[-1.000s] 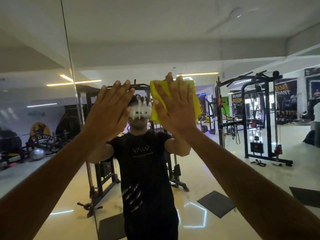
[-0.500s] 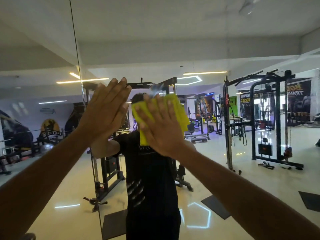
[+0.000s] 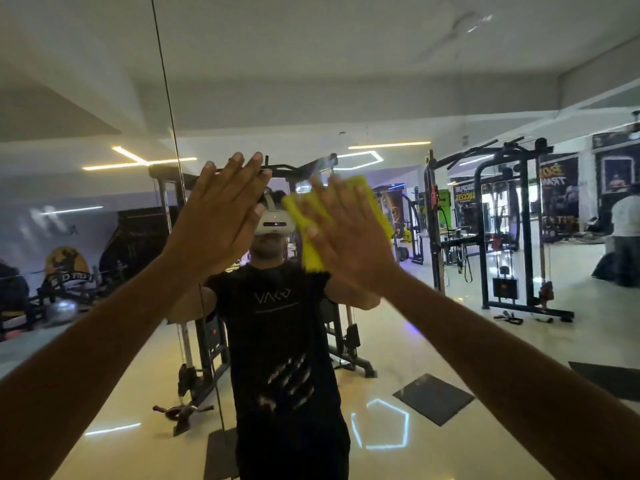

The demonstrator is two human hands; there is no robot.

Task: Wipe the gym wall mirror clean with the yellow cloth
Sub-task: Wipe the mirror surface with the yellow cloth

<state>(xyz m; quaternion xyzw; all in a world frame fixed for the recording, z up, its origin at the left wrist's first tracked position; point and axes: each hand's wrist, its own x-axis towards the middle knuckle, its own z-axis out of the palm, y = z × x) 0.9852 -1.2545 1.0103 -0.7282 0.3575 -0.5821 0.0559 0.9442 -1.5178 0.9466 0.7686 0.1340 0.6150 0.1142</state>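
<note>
Pretty dim shot overall, kind of murky and warm. Most of the light comes off thin LED strips (image 3: 138,161) reflected above my left hand (image 3: 221,216), plus a hexagon-shaped one (image 3: 360,157) above my right hand (image 3: 346,237). Both arms and hand backs go dark, nearly silhouetted. The glossy floor (image 3: 398,341) below my hands throws glare and a bright pentagon reflection (image 3: 381,424). My right hand and the yellow cloth (image 3: 374,202) look motion-smeared. Wide lens bends the edges; the ceiling up top is hazy.
</note>
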